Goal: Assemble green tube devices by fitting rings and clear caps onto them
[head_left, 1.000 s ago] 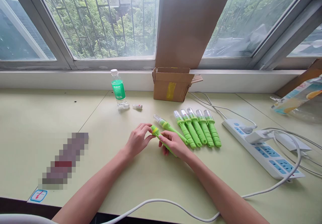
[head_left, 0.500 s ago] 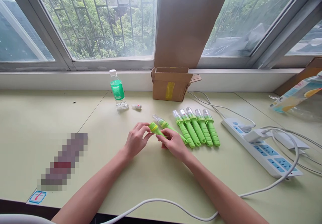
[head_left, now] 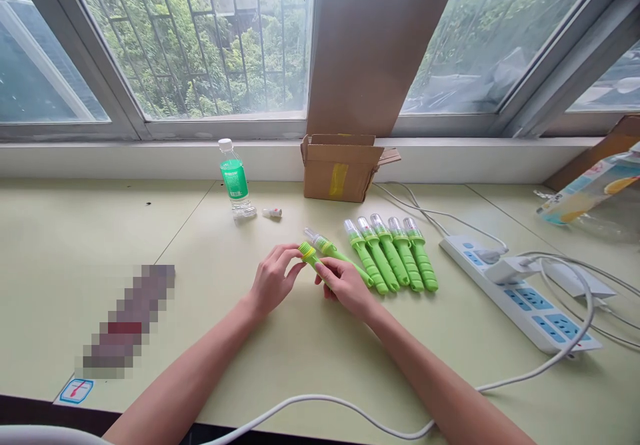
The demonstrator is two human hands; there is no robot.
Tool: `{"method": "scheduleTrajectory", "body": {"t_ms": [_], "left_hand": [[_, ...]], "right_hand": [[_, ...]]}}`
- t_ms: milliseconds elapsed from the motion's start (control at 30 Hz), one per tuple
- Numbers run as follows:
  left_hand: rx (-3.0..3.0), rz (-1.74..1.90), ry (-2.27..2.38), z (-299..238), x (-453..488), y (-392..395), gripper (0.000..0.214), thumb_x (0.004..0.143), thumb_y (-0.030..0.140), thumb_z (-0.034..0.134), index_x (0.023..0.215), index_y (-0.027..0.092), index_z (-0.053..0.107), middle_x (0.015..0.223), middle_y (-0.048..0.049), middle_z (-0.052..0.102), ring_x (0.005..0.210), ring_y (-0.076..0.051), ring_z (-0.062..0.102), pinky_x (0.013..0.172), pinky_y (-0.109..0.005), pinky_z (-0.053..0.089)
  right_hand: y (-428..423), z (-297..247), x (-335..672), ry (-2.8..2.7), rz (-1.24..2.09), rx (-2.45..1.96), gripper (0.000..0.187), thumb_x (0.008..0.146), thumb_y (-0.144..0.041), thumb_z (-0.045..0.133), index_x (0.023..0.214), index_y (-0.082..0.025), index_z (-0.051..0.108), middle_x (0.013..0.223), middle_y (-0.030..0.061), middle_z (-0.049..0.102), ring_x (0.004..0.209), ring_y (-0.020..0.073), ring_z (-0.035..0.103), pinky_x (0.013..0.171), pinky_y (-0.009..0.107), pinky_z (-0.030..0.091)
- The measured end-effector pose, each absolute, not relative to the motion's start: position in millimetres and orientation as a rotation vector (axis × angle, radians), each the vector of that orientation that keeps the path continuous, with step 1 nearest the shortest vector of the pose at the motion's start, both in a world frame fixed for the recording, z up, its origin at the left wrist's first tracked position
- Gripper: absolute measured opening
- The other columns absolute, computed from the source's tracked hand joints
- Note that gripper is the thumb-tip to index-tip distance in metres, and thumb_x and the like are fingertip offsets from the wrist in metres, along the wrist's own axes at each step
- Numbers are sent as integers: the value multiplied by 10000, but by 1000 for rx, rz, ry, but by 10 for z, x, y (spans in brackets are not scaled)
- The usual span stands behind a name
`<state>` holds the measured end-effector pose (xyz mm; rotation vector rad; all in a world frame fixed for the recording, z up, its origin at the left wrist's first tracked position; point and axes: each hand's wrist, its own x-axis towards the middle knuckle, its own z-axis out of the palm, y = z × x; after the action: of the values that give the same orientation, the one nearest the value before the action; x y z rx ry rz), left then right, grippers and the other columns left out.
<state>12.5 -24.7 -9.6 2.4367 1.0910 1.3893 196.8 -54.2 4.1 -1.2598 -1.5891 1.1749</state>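
Note:
My right hand is wrapped round the handle of a green brush, held just above the pale green table. The fingertips of my left hand pinch the brush's yellow-green head end. Just behind my hands lies another green brush with a clear cap. To its right, a row of several more capped green brushes lies side by side on the table.
A green-labelled water bottle and a small vial stand at the back. An open cardboard box leans by the sill. A white power strip with cables lies right; a white cable crosses the front.
The brush in my hands first tilted up a little and then came back down slightly. Both hands stay on it in almost the same place.

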Motion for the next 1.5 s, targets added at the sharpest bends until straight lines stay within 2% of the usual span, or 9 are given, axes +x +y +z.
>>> {"method": "scheduleTrajectory", "body": {"t_ms": [533,633,733,833,1000,1200,1400,1500], "left_hand": [[2393,1378,1123,-104,138,-246,77,848,210,569,922,223,583,1038,-37,657,951,-176,621,814,-336,521],[2389,1352,1122,-84,141,-254,75,851,211,563,923,228,576,1033,-32,654,954,-174,619,819,-336,520],[2377,1308,1111,-70,144,-257,103,846,213,568,947,228,556,1041,-37,641,972,-175,613,828,-340,521],[2357,1268,1093,-79,144,-245,141,833,198,576,965,222,531,1055,-48,630,995,-180,601,821,-343,526],[2356,1286,1093,-98,133,-225,90,836,182,568,908,218,527,1008,-38,639,954,-176,612,794,-339,526],[2384,1295,1082,-65,128,-238,92,846,230,573,924,215,526,999,-43,638,946,-178,607,791,-335,519],[2394,1330,1081,-61,121,-231,89,844,271,581,897,212,542,953,-43,639,912,-176,615,762,-324,525],[2394,1321,1073,-62,116,-227,93,839,286,591,875,212,547,926,-39,642,892,-177,619,752,-324,527]], "right_hand": [[-551,19,1974,-1630,1129,-1299,395,886,-518,449,693,-194,570,451,-35,460,398,110,456,434,244,357],[-554,8,1963,-1589,1199,-1285,407,887,-526,434,691,-191,557,508,-23,499,385,105,471,398,240,352],[-569,8,1937,-1507,1289,-1281,323,848,-522,505,832,-203,553,644,-13,576,369,98,487,365,240,372],[-585,11,1916,-1447,1348,-1301,330,783,-470,620,971,-227,499,660,-33,589,341,92,470,349,236,383],[-576,3,1932,-1427,1379,-1257,280,776,-429,632,890,-220,486,655,-31,599,360,97,500,345,222,384],[-536,57,1980,-1460,1328,-1228,259,760,-440,632,817,-192,582,718,4,625,486,119,573,404,220,420],[-569,177,1992,-1583,1305,-1259,327,827,-469,533,686,-182,605,520,-21,535,457,109,517,417,209,381],[-574,175,1988,-1591,1339,-1256,367,831,-491,514,640,-182,568,528,-21,524,436,102,501,405,212,365]]}}
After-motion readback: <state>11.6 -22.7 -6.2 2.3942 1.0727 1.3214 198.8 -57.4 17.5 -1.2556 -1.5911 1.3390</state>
